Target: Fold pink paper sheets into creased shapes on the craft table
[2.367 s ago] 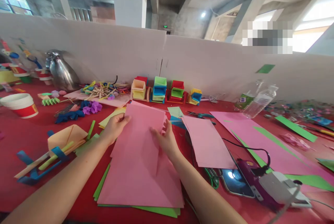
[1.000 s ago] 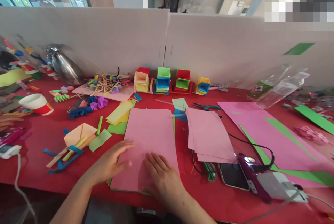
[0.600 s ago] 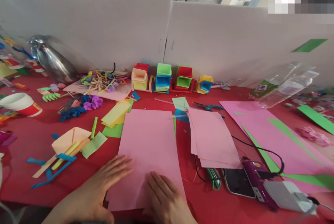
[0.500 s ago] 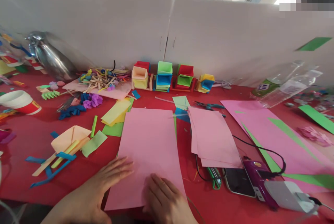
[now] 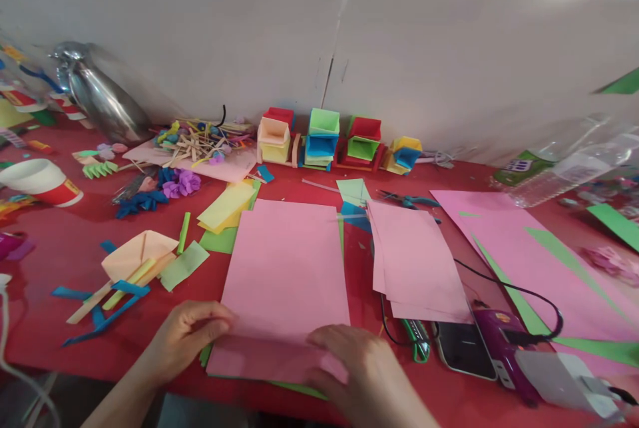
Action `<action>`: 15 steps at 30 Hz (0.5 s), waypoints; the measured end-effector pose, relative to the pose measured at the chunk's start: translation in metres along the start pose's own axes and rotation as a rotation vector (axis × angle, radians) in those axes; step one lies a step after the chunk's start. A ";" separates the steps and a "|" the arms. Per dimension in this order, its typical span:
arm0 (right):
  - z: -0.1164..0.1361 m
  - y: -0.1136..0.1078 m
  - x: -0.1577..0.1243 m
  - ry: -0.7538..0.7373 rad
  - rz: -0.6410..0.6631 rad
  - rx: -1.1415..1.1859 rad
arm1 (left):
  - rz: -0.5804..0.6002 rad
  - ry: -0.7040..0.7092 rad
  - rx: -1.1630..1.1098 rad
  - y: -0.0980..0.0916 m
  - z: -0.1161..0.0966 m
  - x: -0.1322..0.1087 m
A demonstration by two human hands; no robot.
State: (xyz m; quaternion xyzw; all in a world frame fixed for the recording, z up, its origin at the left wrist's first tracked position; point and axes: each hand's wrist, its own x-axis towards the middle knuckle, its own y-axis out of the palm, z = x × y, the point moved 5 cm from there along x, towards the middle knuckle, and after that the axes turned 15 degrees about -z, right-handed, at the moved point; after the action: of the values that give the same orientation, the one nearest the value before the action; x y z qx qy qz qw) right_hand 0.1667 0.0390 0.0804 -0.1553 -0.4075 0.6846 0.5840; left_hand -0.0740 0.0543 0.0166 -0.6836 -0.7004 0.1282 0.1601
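Note:
A pink paper sheet [image 5: 287, 268] lies on top of a small stack in front of me on the red table [image 5: 70, 261]. Its near edge is lifted and curled a little over the sheet below. My left hand [image 5: 187, 336] pinches the near left corner of that sheet, fingers closed on it. My right hand [image 5: 362, 371] grips the near right corner, fingers bent over the edge. Green sheets [image 5: 294, 389] peek out beneath the stack.
A second pile of pink sheets [image 5: 417, 261] lies to the right, by a phone [image 5: 462, 348] and a purple glue gun [image 5: 504, 341] with a black cord. Folded paper boxes [image 5: 322, 142], craft sticks [image 5: 197, 142], a steel kettle [image 5: 97, 98] and plastic bottles [image 5: 564, 165] stand near the white partition.
Both hands were lying flat and open on the pink sheet; now they have closed on its near corners and lifted that edge. The camera has tilted further down.

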 end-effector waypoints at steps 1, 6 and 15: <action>-0.006 -0.008 0.003 0.097 0.057 0.072 | -0.093 -0.062 -0.013 -0.005 0.006 0.002; -0.044 -0.013 0.029 0.444 0.026 0.340 | -0.320 -0.189 -0.011 -0.008 0.008 0.019; -0.078 0.012 0.078 0.396 -0.183 -0.189 | 0.040 0.782 0.770 0.054 -0.070 0.002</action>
State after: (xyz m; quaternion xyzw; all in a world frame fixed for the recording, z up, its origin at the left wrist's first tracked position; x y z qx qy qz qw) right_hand 0.1911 0.1407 0.0442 -0.3028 -0.3596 0.5440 0.6951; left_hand 0.0038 0.0558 0.0595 -0.5854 -0.4780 0.1146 0.6448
